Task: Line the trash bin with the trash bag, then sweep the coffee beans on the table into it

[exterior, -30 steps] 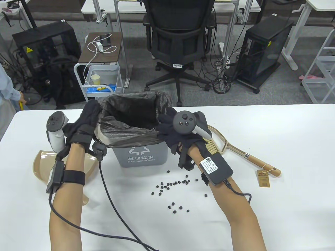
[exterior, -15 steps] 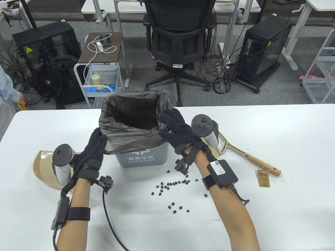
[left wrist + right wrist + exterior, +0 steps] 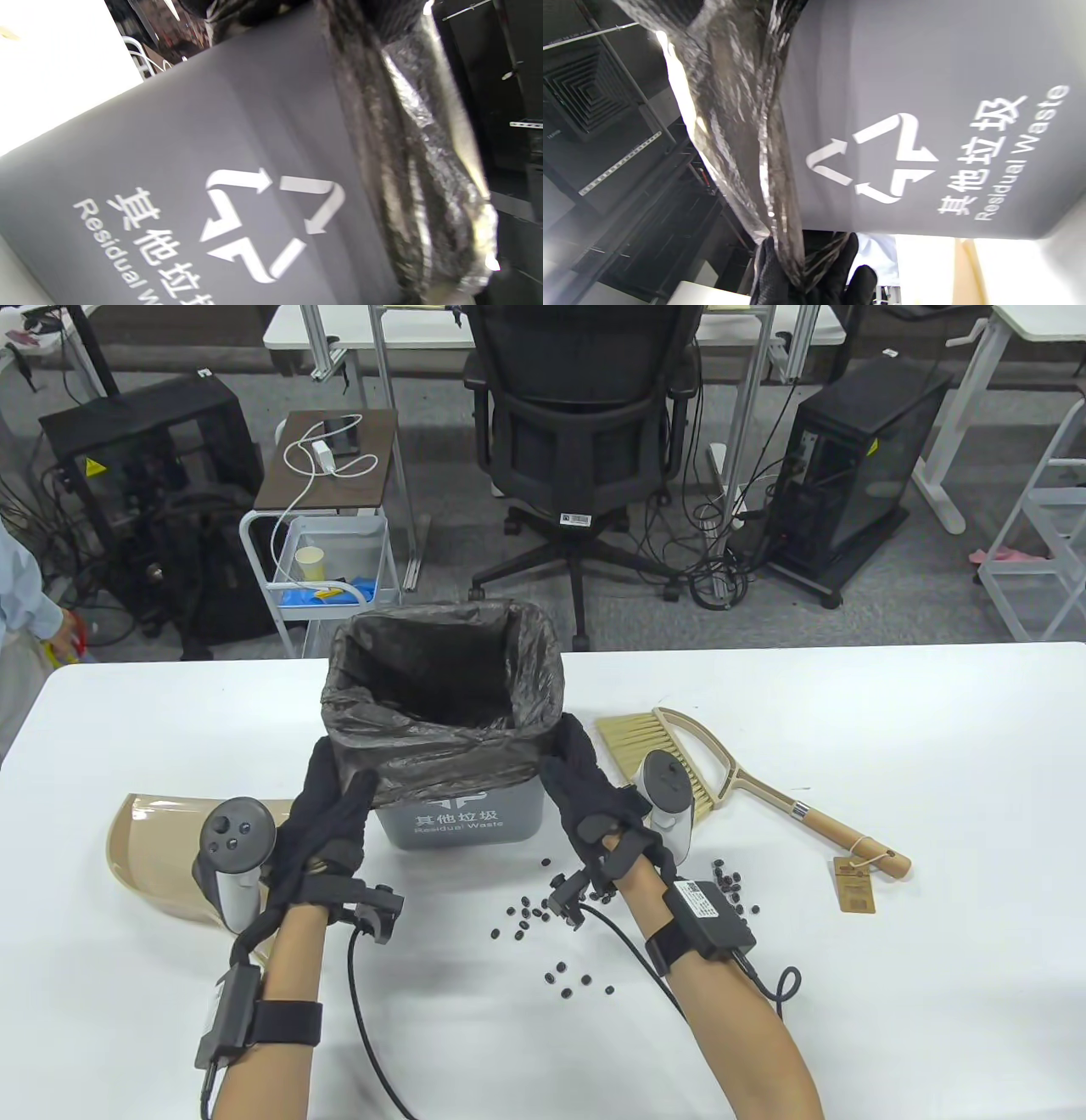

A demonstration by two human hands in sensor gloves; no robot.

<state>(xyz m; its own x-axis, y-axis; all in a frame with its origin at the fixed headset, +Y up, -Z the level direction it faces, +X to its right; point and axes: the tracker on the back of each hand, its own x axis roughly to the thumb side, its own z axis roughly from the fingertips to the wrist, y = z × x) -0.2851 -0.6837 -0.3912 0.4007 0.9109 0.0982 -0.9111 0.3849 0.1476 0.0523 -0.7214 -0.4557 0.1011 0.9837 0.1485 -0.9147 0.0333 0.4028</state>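
The grey trash bin [image 3: 458,819] stands mid-table with the black trash bag [image 3: 441,729] inside it and its hem folded down over the rim. My left hand [image 3: 339,793] pinches the hem at the bin's front left corner; the right wrist view shows its fingers [image 3: 772,275] on the film. My right hand [image 3: 570,763] grips the hem on the bin's right side. Both wrist views show the bin front [image 3: 191,169] [image 3: 925,84] and the bag [image 3: 407,169] [image 3: 742,106] hanging down it. Several coffee beans [image 3: 551,916] lie scattered in front of the bin.
A beige hand brush [image 3: 679,755] with a wooden handle lies right of the bin. A beige dustpan [image 3: 161,857] lies at the left. Glove cables trail over the table's front. An office chair [image 3: 585,432] and a cart [image 3: 322,560] stand beyond the far edge.
Both hands came down from the bin's rim toward me, drawing the bag's hem down the outside of the bin. The brush head is now uncovered.
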